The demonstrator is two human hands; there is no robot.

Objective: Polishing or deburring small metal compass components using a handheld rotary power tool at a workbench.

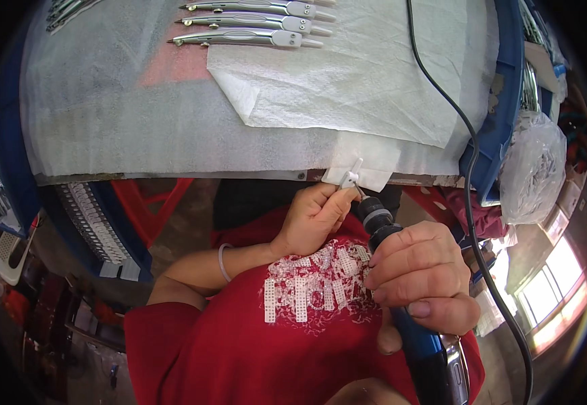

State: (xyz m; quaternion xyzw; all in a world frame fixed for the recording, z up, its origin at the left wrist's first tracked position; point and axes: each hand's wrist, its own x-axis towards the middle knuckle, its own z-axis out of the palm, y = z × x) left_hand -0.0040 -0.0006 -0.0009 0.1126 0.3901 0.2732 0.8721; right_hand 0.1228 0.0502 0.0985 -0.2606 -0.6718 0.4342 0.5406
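Note:
At the near edge of the table, my left hand (317, 214) is closed on a drawing compass, its white head (351, 178) showing past the fingertips. The rest of the compass is hidden in the fingers. My right hand (423, 273) wraps round a blue and black electric screwdriver (423, 337). The screwdriver's tip points up and left, right at the compass head; whether it sits on a screw I cannot make out. Several silver drawing compasses with light grey heads (243, 38) lie side by side at the far side of the table.
White padding sheets (138, 128) cover the table. A black cable (472, 196) hangs down the right side. Blue bins (506, 101) flank the table, with a clear plastic bag (533, 169) at the right. More metal parts (64, 12) lie far left. A red stool (151, 206) stands below.

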